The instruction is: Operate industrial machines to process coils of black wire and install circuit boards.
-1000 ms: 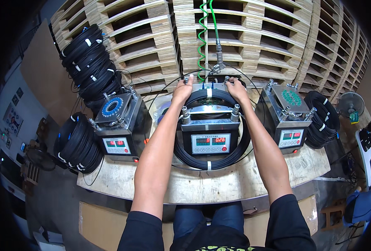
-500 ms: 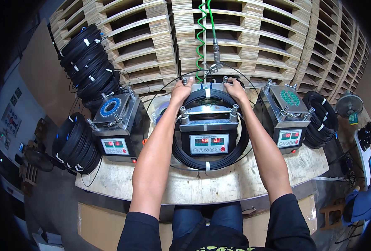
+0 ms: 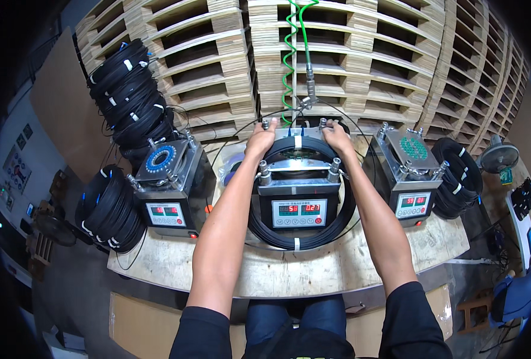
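A polishing machine (image 3: 301, 190) with a red-lit display stands in front of me at the middle of the bench. A thick coil of black cable (image 3: 296, 243) with white ties hangs around it, and blue-tipped ends rise behind its top plate. My left hand (image 3: 260, 141) is closed around the knurled metal post (image 3: 266, 124) at the machine's far left corner, thumb beside the knob. At the far right corner my right hand (image 3: 338, 137) is closed about the matching post (image 3: 323, 122). The far fingers of both hands are partly hidden.
Similar machines stand left (image 3: 165, 216) and right (image 3: 413, 204), holding plates with blue and green rings of parts. Stacked black cable coils (image 3: 131, 99) rise at the far left. Wooden pallets (image 3: 349, 60) wall the back; a green coiled air hose (image 3: 288, 66) hangs there. A fan (image 3: 497, 158) is at right.
Both hands keep their hold on the far posts. The whole scene sits slightly lower in the picture, and the display readings differ.
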`<move>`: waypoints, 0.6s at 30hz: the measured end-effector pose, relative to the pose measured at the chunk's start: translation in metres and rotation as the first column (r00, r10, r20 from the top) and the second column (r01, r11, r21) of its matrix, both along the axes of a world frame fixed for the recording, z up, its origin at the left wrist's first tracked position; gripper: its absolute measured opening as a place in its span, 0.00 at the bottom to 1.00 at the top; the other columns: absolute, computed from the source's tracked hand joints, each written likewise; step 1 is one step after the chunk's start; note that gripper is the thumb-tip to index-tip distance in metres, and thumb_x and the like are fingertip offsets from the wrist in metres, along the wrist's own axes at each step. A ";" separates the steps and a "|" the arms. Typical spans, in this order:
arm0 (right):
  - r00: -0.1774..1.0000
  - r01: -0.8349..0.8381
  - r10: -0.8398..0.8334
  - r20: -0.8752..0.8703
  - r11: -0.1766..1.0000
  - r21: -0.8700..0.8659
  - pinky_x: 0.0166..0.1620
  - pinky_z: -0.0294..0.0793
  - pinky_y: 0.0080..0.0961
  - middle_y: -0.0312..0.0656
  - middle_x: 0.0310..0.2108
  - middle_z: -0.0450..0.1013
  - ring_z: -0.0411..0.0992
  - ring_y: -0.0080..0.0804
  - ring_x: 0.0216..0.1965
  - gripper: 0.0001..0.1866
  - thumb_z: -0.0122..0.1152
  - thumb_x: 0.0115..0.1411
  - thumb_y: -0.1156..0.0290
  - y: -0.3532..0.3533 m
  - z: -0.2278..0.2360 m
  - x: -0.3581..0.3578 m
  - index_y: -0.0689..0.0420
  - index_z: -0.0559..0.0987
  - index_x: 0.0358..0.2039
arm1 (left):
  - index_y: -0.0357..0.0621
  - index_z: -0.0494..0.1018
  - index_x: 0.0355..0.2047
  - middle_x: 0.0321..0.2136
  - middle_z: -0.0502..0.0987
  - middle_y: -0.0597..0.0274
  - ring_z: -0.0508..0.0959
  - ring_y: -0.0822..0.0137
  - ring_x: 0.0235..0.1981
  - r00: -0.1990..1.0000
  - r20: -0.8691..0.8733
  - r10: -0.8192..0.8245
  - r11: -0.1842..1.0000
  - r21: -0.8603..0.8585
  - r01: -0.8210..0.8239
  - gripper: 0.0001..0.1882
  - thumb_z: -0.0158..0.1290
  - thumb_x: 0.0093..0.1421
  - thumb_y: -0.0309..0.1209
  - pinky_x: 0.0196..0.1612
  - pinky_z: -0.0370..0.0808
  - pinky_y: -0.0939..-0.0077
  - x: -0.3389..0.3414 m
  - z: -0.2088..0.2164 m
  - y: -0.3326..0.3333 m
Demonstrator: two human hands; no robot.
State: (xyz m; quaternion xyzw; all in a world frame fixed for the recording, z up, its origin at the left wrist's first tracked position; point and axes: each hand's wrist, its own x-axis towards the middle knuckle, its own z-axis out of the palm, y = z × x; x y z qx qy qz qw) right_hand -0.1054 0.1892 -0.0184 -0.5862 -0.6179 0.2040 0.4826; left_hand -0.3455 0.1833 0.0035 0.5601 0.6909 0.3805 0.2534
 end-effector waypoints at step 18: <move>0.988 0.054 -0.048 0.148 0.998 -0.040 0.58 0.67 0.40 0.56 0.49 0.76 0.73 0.54 0.53 0.23 0.53 0.60 0.60 -0.003 0.004 0.001 0.61 0.76 0.51 | 0.45 0.59 0.66 0.60 0.67 0.39 0.66 0.45 0.63 0.998 0.020 -0.052 0.998 -0.018 0.053 0.47 0.45 0.58 0.67 0.64 0.62 0.60 -0.003 -0.004 0.005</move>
